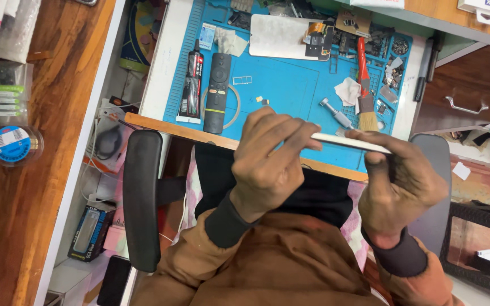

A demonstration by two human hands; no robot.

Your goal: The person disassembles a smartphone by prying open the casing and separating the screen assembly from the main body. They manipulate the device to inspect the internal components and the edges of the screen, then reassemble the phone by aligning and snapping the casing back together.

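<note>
Head view. Left hand (267,170) and right hand (401,181) hold thin white panel (350,142) edge-on above lap, near desk (160,85) edge; fingers (282,133) of both hands closed on panel, one hand at each end. Blue mat (290,85) covers desk; on it black remote (218,90), glue tube (191,85), brush (365,90), grey plate (282,37), small parts. Chair armrest (142,198) at left, beside wooden shelf (41,170) bearing wire spool (11,145). Drawers (472,85) at right.
</note>
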